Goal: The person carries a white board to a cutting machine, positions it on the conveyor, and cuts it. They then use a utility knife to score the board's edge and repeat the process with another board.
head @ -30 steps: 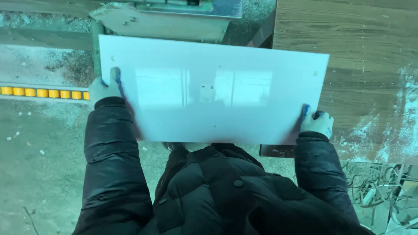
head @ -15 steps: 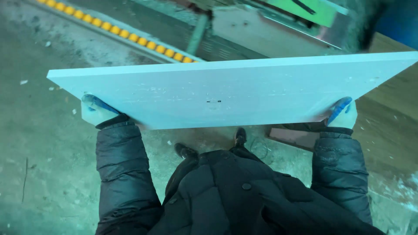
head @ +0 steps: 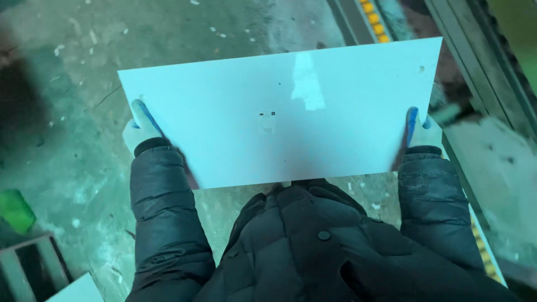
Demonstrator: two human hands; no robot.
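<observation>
Swung flatter since before, stiff, glossy, slippery white panel sits clamped at both short edges by left hand and right hand, each grip closed.

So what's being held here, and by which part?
A white rectangular panel, gripped at its two short edges: left hand on one, right hand on the other.

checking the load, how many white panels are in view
2: one panel held flat between left hand and right hand; a corner of another at bottom left. More may lie outside view.
</observation>
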